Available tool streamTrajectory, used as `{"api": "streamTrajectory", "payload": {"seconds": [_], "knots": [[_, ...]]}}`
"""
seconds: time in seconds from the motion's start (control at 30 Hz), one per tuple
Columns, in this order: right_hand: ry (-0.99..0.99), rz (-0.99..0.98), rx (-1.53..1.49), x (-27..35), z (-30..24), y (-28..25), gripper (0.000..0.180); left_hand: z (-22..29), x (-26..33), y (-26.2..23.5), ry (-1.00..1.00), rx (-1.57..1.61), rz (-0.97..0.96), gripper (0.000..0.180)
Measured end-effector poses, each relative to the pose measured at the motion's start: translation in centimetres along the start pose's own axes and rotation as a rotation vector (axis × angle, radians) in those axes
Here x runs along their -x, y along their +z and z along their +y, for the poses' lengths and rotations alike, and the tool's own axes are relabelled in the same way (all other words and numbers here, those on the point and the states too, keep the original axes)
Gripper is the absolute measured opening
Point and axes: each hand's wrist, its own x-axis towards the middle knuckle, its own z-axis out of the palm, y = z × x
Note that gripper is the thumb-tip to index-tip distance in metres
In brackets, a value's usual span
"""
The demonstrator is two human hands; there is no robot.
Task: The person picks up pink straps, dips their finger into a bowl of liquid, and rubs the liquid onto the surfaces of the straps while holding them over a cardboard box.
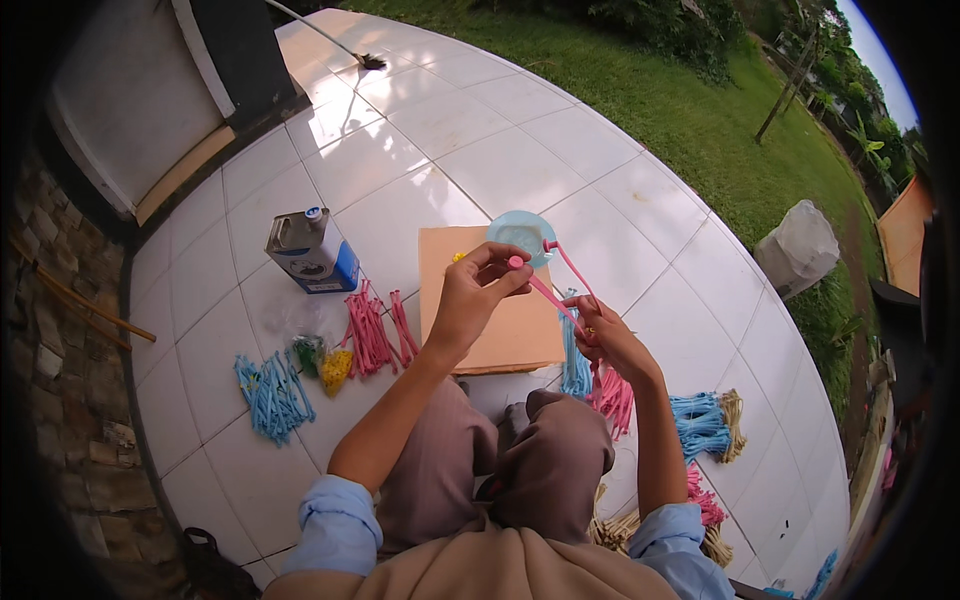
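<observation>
Blue strips (275,398) lie left, near; left hand (475,295) pinches the knobbed end of a pink strip (552,299) over the tan board (520,338); pale-blue dish (497,228) far; right hand (612,340) grips the strip nearer. Loosened pinch could let that end slip.

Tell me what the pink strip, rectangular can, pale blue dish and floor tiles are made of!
Pink strip: maybe soft plastic or fabric; it looks smooth, but I can't be sure.
Rectangular can: probably metal; its top has a grey sheen.
Pale blue dish: perhaps plastic or glass; it looks see-through.
Floor tiles: likely glazed ceramic; they reflect light glossily.
</observation>
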Motion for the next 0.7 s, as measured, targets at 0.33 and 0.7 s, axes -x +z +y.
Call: {"api": "streamTrajectory", "payload": {"seconds": [0.33, 0.7], "knots": [[-0.121, -0.534, -0.212, -0.5, 1.8, -1.2, 0.067, 0.6, 0.7, 0.6, 0.011, -0.056, -0.089, 0.017], [-0.111, -0.389, 0.098, -1.1, 0.0, -3.9, 0.043, 3.5, -1.4, 0.7, 0.65, -0.576, -0.194, 0.032]]}}
